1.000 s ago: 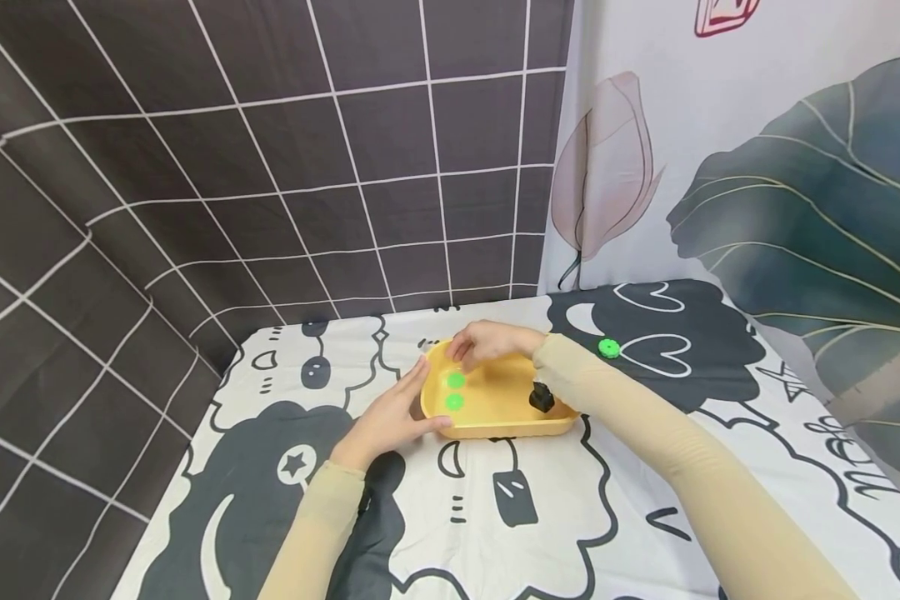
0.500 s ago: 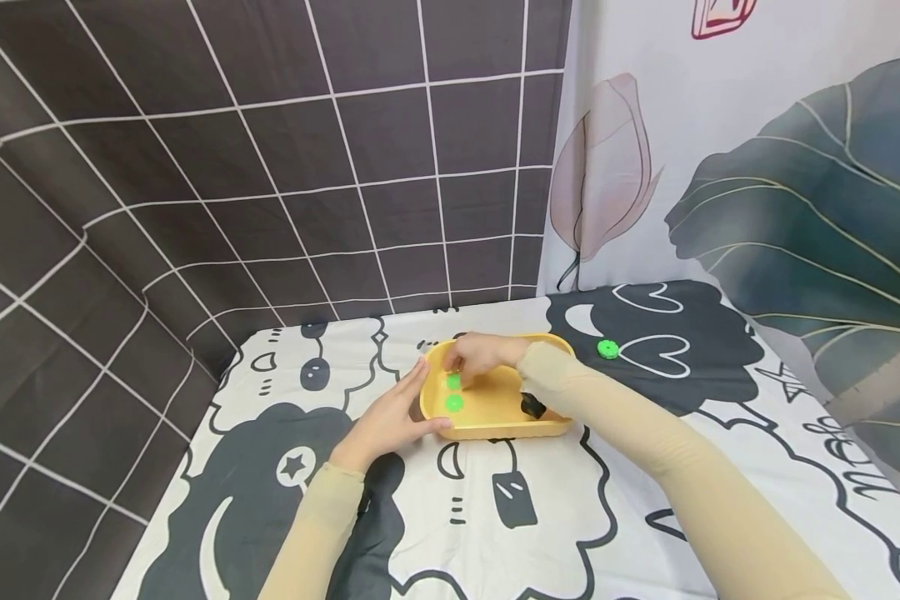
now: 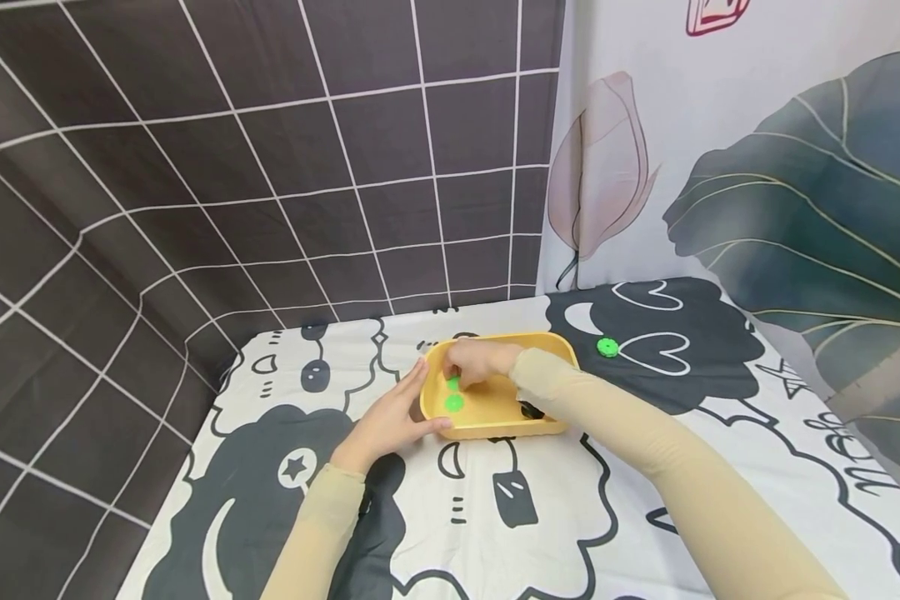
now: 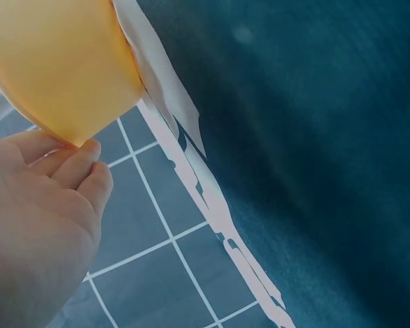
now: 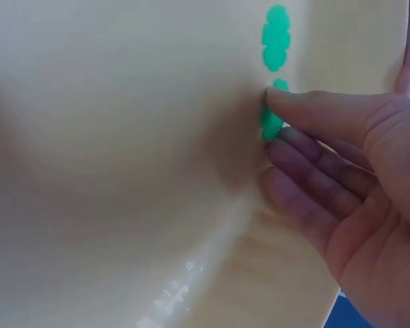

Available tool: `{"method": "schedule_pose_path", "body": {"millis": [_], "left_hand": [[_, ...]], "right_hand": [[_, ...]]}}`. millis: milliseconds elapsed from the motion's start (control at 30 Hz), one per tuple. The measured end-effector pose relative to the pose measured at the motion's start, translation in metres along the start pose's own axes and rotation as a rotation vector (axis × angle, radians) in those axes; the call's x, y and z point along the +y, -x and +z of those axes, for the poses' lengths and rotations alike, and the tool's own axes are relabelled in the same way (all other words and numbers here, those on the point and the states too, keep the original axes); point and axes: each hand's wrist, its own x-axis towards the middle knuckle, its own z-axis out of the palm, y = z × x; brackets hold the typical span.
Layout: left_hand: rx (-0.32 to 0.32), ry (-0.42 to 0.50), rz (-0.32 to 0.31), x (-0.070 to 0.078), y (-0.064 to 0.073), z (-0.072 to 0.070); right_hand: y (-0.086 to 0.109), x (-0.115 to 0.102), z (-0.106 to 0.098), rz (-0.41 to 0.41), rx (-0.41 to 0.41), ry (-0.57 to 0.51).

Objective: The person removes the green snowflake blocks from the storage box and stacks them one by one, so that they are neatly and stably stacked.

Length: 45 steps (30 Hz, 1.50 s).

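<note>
A yellow tray [image 3: 510,430] with low walls rests on the cloth. My left hand [image 3: 392,422] grips its left end, thumb on the near rim and fingers along the side; the left wrist view shows fingertips against the tray's edge. Inside the tray is my right hand [image 3: 478,361]. Its thumb and fingers pinch a green notched disc [image 5: 270,124] at the tray's left end, partly covered by the hand. A second green disc [image 3: 453,402] lies beside it, nearer me. A small black object [image 3: 531,410] in the tray is mostly hidden by my right sleeve.
Another green disc [image 3: 607,347] lies on the patterned cloth [image 3: 525,550], right of the tray and farther back. Behind the cloth stands a dark gridded curtain [image 3: 307,167], with a pale flowered hanging [image 3: 645,233] to its right.
My right hand has lowered into the tray and closed on the farther green disc. The sleeve now covers more of the black object. My left hand has stayed in place.
</note>
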Motion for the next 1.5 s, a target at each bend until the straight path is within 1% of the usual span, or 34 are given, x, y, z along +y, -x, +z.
{"method": "schedule_pose_path", "body": {"millis": [267, 567, 833, 1033, 1333, 1500], "left_hand": [[-0.003, -0.005, 0.006, 0.0003, -0.0007, -0.0001], [-0.015, 0.000, 0.016, 0.0008, -0.0018, -0.0022], [-0.021, -0.001, 0.011, 0.0003, -0.0030, -0.0029], [-0.021, 0.007, 0.006, 0.0002, -0.0027, -0.0034], [-0.021, 0.019, 0.002, 0.0006, -0.0011, -0.0028], [-0.024, 0.020, -0.004, 0.0010, -0.0004, -0.0033]], "right_hand": [[0.0013, -0.0007, -0.0016, 0.022, -0.036, -0.006], [0.0026, 0.0020, -0.0017, 0.061, -0.055, -0.069], [0.0028, 0.0044, 0.0010, 0.058, -0.050, -0.095], [0.0042, 0.0038, 0.0017, 0.027, -0.034, -0.103], [0.0065, 0.0060, 0.0005, 0.015, -0.031, -0.137], [0.0073, 0.0075, 0.0005, 0.032, -0.022, -0.175]]}}
